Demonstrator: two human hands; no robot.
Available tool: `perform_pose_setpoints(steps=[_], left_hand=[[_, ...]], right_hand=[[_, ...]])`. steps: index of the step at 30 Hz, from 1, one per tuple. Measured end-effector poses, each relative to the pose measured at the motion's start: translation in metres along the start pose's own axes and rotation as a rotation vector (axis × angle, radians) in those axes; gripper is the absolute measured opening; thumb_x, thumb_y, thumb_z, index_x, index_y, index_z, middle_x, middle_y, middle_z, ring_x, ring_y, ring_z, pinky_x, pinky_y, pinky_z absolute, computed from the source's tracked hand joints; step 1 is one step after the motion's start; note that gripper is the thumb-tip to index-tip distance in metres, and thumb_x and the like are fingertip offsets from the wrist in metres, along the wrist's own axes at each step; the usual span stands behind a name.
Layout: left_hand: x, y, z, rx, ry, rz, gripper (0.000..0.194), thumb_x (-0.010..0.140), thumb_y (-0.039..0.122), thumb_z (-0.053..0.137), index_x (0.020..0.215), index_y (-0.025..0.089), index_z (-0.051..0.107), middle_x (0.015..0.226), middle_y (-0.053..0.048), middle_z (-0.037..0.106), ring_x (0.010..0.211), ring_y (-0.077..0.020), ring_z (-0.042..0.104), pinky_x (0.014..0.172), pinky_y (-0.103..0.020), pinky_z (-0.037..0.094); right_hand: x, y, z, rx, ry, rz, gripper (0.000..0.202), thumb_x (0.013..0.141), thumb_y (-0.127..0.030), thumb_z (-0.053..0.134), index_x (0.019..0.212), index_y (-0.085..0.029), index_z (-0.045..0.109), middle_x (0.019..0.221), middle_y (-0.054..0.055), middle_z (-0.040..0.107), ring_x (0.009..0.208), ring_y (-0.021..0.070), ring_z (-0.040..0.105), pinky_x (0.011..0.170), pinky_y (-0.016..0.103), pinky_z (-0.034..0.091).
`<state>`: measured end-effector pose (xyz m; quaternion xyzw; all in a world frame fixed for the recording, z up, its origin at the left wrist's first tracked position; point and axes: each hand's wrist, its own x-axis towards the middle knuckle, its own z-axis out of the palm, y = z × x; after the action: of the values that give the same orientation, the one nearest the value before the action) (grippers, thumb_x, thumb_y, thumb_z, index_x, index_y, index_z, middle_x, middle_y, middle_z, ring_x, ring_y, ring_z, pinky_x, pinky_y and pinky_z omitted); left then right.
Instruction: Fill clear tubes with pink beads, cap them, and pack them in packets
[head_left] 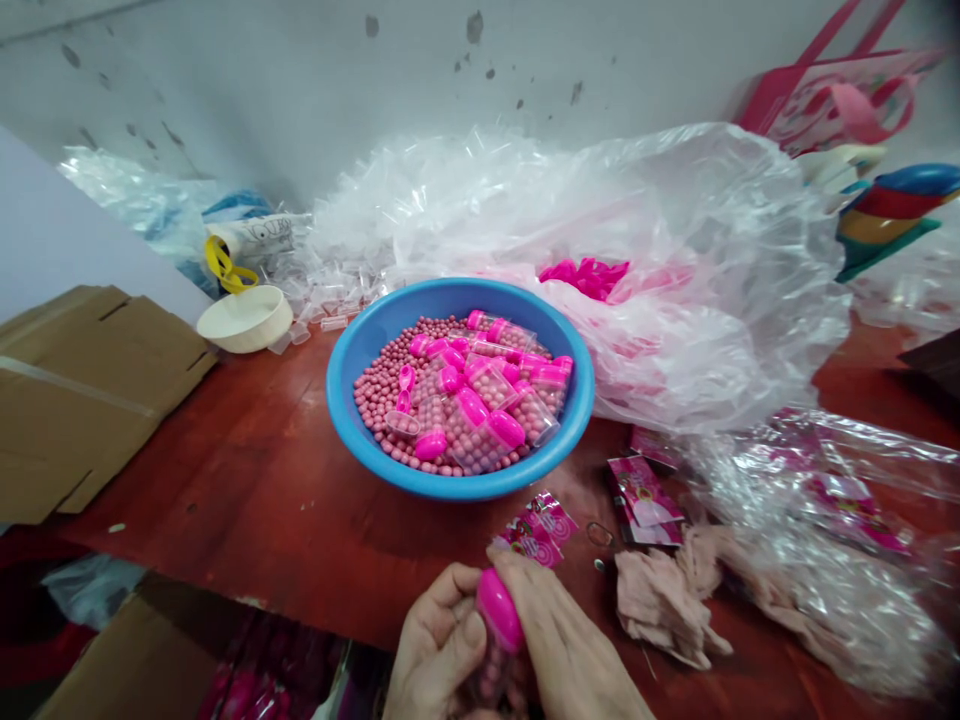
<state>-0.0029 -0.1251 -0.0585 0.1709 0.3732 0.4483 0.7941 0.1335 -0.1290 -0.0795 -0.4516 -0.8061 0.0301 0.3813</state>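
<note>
At the table's front edge, my left hand is closed round a small clear bottle with a bright pink cap, its thumb just below the cap. Pink beads show through the bottle's wall. My right hand wraps the bottle's other side, fingers against the cap; its fingertips are partly hidden. Beyond the hands stands a blue basin of loose pink beads. Several filled bottles with pink caps lie on the beads. Printed pink labels lie just past my right hand.
Clear plastic bags are heaped behind the basin. A white dish and cardboard are at left. Small pink packets, a crumpled beige cloth and clear wrapping lie at right on the red table.
</note>
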Motion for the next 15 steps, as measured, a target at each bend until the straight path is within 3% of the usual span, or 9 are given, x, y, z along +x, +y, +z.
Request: perform_pose_setpoints(steps=[3,5,9,15], left_hand=[[-0.005,0.005,0.004,0.067,0.026,0.032,0.042,0.071,0.043,0.076,0.105,0.021,0.064,0.061,0.001,0.061,0.042,-0.0042,0.047,0.043,-0.014,0.038],[-0.008,0.007,0.009,0.114,0.059,0.056,0.048,0.072,0.044,0.075,0.113,0.022,0.064,0.064,0.000,0.061,0.045,-0.0026,0.045,0.043,-0.012,0.032],[-0.010,0.006,0.018,0.157,0.097,0.087,0.040,0.073,0.045,0.074,0.105,0.022,0.068,0.063,0.002,0.055,0.045,-0.0006,0.035,0.042,-0.012,0.025],[-0.003,-0.005,0.020,0.115,0.184,0.078,0.037,0.071,0.044,0.076,0.097,0.020,0.066,0.059,0.005,0.049,0.043,-0.0008,0.030,0.040,-0.013,0.022]], right_hand=[[-0.001,0.003,0.002,-0.102,0.098,-0.057,0.051,0.090,-0.011,0.032,0.141,-0.004,0.032,0.101,0.017,0.072,0.092,0.0302,0.071,0.076,0.040,0.060],[-0.002,0.005,0.004,-0.135,0.128,-0.083,0.053,0.090,-0.011,0.030,0.142,-0.001,0.029,0.093,0.018,0.074,0.082,0.0304,0.072,0.068,0.039,0.060],[0.000,0.004,-0.002,-0.254,0.113,-0.149,0.052,0.086,-0.006,0.031,0.137,0.005,0.033,0.083,0.020,0.074,0.072,0.0304,0.072,0.061,0.038,0.059],[0.003,0.005,-0.003,-0.221,0.049,-0.102,0.044,0.081,0.000,0.034,0.124,-0.001,0.041,0.064,0.014,0.070,0.047,0.0239,0.065,0.040,0.029,0.048]])
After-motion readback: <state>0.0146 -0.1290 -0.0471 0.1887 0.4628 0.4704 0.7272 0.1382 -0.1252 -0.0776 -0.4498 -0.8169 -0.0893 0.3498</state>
